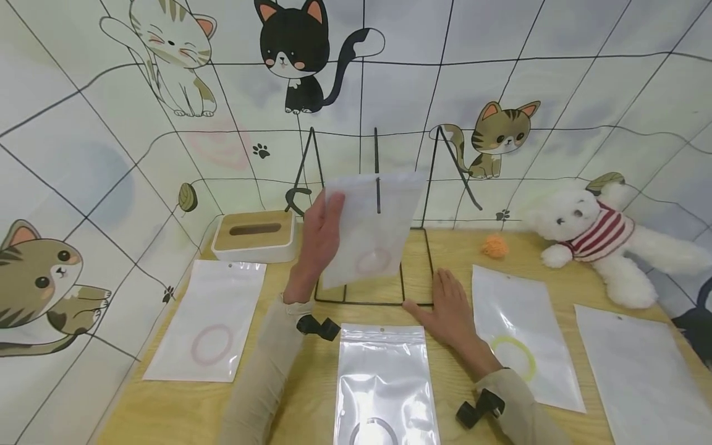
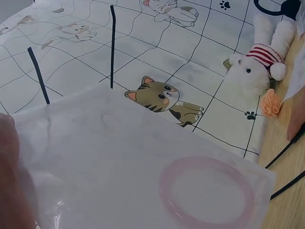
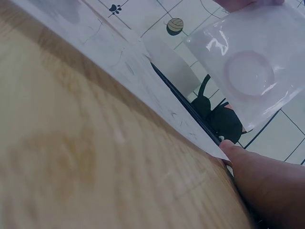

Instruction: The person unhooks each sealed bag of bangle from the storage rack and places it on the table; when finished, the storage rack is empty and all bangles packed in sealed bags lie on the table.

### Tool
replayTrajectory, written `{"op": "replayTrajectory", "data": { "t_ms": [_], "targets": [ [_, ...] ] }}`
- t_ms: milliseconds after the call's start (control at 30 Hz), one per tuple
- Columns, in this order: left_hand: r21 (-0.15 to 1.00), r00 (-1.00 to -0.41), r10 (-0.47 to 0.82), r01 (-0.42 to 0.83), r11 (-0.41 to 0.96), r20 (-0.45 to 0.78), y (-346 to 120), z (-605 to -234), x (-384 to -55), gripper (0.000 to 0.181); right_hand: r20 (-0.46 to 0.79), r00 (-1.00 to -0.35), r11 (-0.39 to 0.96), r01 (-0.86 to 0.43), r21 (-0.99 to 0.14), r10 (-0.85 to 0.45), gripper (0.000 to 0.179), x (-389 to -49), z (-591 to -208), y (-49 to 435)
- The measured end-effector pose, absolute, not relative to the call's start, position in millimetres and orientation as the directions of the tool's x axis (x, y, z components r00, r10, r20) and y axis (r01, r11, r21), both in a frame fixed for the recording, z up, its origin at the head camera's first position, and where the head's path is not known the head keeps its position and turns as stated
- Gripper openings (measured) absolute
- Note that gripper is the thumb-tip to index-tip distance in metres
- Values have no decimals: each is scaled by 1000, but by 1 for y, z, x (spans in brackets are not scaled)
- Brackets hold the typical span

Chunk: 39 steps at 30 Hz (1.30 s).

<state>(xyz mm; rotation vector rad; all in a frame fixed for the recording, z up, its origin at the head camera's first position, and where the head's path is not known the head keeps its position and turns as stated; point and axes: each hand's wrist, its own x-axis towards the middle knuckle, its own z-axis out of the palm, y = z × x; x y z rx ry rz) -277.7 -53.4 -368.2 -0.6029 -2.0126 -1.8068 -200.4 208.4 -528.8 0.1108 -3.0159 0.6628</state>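
Observation:
My left hand (image 1: 319, 232) pinches the left edge of a white zip bag (image 1: 356, 235) with a pink ring (image 1: 374, 262) in it. The bag is raised upright at a black wire display rack (image 1: 428, 262). A middle rod of the rack shows above the bag and in front of its upper part; whether it passes through the hang hole I cannot tell. In the left wrist view the bag (image 2: 95, 162) covers much of the rack. My right hand (image 1: 450, 306) lies on the table with straight fingers, its thumb (image 3: 228, 147) at the rack's base.
More zip bags lie around: one with a pink ring (image 1: 222, 290) left, one (image 1: 384, 364) in front, one with a yellow ring (image 1: 517, 309) right, a plain white one (image 1: 639, 364) far right. Behind are a tissue box (image 1: 256, 247), an orange puff (image 1: 495, 246) and a plush toy (image 1: 606, 235).

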Motion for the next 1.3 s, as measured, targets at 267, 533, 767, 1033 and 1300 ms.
{"op": "replayTrajectory", "data": {
  "t_ms": [267,533,767,1033,1300],
  "targets": [
    [818,-827,68,562,125,558,-54,-367,-274,31,47,-997,907,-78,-415,-65,112,-202,-527,209],
    [816,-829,74,558,147,554,-54,-368,-275,34,55,-996,907,-84,-413,-67,111,-202,-526,209],
    [822,-832,83,555,127,549,-53,-367,-275,34,56,-996,908,-86,-410,-69,111,-202,-526,209],
    [815,-824,79,567,123,561,-54,-369,-273,33,52,-996,908,-83,-410,-67,112,-201,-529,210],
    [804,-812,66,583,116,579,-52,-368,-272,30,58,-996,902,-85,-422,-67,112,-202,-526,210]
  ]
}}
